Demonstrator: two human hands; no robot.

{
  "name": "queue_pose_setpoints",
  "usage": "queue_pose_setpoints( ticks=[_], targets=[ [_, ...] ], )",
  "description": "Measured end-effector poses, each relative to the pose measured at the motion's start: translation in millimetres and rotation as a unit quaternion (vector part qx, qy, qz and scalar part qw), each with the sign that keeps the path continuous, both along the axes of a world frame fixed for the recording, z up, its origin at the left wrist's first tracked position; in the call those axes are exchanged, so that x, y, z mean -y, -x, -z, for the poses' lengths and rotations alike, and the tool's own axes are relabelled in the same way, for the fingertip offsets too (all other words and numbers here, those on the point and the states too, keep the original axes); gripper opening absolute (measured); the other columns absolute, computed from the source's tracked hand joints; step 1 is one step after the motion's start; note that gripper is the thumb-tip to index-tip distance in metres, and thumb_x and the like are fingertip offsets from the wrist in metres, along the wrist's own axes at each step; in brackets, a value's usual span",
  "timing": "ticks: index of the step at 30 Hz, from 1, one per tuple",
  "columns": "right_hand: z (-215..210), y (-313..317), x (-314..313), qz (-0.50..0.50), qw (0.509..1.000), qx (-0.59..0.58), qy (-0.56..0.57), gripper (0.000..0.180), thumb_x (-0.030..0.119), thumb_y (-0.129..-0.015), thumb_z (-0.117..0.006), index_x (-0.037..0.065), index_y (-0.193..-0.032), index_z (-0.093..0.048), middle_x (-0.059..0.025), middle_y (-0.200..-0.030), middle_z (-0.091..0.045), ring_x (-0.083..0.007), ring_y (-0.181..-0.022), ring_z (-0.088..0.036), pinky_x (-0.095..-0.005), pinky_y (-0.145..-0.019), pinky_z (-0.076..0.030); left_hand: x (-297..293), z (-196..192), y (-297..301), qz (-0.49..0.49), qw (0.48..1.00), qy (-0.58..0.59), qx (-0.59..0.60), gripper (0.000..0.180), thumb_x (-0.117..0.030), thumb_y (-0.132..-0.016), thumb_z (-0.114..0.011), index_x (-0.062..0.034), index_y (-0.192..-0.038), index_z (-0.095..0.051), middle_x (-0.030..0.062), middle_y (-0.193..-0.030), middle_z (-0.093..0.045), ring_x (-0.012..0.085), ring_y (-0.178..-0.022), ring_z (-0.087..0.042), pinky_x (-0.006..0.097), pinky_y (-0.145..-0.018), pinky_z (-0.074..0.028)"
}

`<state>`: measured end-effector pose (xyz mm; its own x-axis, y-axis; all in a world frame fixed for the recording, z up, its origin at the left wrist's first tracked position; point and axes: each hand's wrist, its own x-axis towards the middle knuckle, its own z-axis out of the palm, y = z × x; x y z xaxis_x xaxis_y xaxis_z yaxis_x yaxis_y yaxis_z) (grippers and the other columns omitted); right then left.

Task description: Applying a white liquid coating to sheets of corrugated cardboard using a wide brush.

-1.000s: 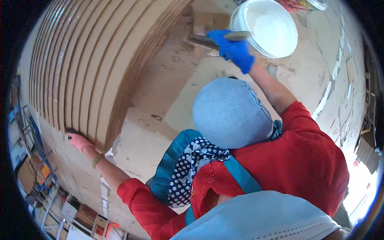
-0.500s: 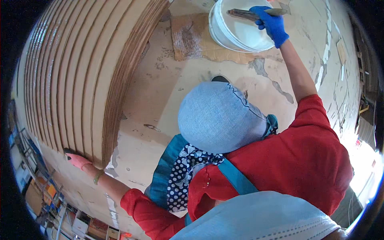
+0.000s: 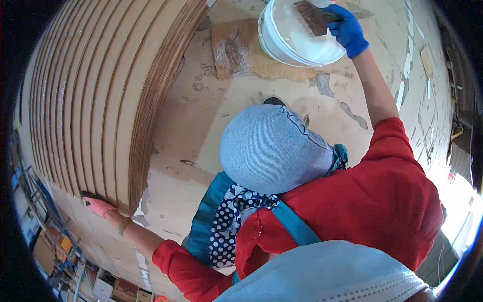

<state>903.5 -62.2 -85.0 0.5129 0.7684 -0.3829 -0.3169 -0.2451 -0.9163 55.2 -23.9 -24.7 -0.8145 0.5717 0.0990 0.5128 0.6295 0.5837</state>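
My left hand, in a pink glove with dark parts, lies against the near edge of a large stack of brown boards. Its fingers look stretched along that edge, partly hard to make out against the boards. On the far right, my right hand wears a blue glove and is closed round the handle of a wide brush. The brush's dark bristles are over the mouth of a white bucket, which holds a whitish liquid.
Under the bucket lies a stained cardboard sheet on the worn, patchy floor. My denim-covered knee is between the stack and my right arm. Shelving with boxes stands at the lower left.
The brush has turned in my right hand's grip, so its broad bristle side now faces up and tilts down over the bucket. My left hand stays at the stack's edge.
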Motion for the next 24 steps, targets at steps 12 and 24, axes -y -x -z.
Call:
queue_pose_setpoints(
  ticks=[12,24],
  targets=[
    [-46,0,42,-0.06,0.904,-0.392,-0.158,0.029,0.031,-0.085,-0.06,0.009,-0.068,-0.052,-0.0043,-0.063,-0.05,-0.0147,-0.051,-0.036,-0.0314,-0.05,-0.031,-7,0,-32,-0.038,0.999,0.019,-0.012,0.069,-0.053,-0.089,-0.048,0.0099,-0.118,-0.054,0.0278,-0.119,-0.056,0.0381,-0.106,-0.057,0.044,-0.093,-0.045],
    [-64,93,72,-0.317,0.626,0.688,-0.189,0.036,0.001,-0.081,-0.063,0.01,-0.116,-0.06,-0.0098,-0.13,-0.054,-0.0279,-0.105,-0.057,-0.0341,-0.088,-0.048,-5,14,14,-0.007,1.0,-0.006,0.026,0.071,-0.054,-0.089,-0.047,0.0083,-0.121,-0.053,0.0271,-0.119,-0.056,0.0362,-0.107,-0.056,0.043,-0.093,-0.043]
  ],
)
